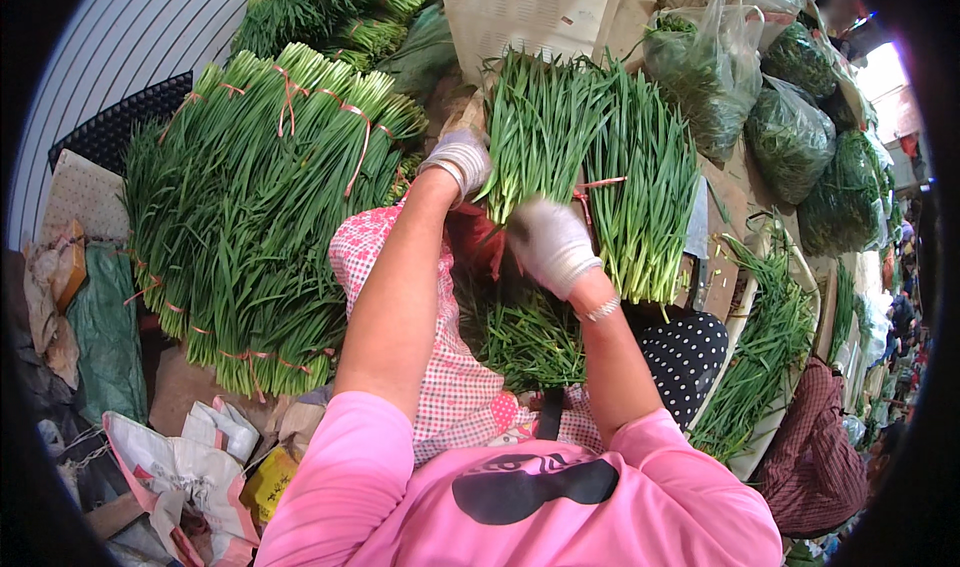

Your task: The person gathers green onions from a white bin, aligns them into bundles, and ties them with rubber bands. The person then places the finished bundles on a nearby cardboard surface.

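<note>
A loose bunch of garlic chives [544, 120] lies in front of me, its pale stem ends pointing towards me. My left hand [461, 160], in a white knit glove, is at the left edge of this bunch; its fingertips are hidden. By the stem ends is my right hand [551, 243], also gloved and blurred, its fingers curled. Whether either hand grips any stems cannot be told. To the right, touching the loose bunch, another chive bunch [641, 192] has a pink tie [600, 183] at its left side. Loose chive trimmings [532, 345] lie below, between my forearms.
A large stack of tied chive bundles [262, 199] fills the left. A metal blade [698, 218] lies right of the bunches. Farther right are bagged greens [701, 79] and a long tray [802, 282] of loose chives. A white plastic crate [525, 15] stands at the back.
</note>
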`<move>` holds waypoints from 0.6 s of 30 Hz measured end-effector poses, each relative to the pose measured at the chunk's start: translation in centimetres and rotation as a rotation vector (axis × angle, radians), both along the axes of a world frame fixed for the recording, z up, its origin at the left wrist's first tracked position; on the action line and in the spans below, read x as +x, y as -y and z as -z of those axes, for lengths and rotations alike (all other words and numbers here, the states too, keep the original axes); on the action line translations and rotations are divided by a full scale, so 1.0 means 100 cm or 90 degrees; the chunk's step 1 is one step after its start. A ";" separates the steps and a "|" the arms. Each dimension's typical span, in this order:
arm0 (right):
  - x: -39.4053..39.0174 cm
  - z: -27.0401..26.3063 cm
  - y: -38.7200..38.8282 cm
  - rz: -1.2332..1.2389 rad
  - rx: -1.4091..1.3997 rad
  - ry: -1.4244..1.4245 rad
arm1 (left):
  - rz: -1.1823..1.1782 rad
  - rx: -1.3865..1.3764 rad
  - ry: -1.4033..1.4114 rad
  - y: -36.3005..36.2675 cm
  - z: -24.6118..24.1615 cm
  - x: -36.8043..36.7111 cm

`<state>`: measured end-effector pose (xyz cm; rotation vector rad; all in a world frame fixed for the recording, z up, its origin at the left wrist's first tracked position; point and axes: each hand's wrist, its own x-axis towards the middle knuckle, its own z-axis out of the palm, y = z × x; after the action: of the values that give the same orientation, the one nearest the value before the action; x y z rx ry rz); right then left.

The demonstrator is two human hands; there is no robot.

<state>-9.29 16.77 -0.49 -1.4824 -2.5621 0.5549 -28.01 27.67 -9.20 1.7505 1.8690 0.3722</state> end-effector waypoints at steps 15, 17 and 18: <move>-0.002 0.011 0.003 -0.028 -0.028 0.037 | 0.065 -0.026 -0.074 0.019 -0.043 0.016; 0.007 0.008 0.015 -0.151 -0.153 -0.027 | 0.046 -0.045 -0.080 0.017 -0.040 0.016; 0.008 0.007 0.018 -0.094 -0.116 -0.086 | 0.029 -0.097 -0.027 0.015 -0.039 0.015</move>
<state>-8.54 14.92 -1.17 -1.2629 -2.5866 0.8984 -26.48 26.15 -5.25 1.7064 1.8331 0.1707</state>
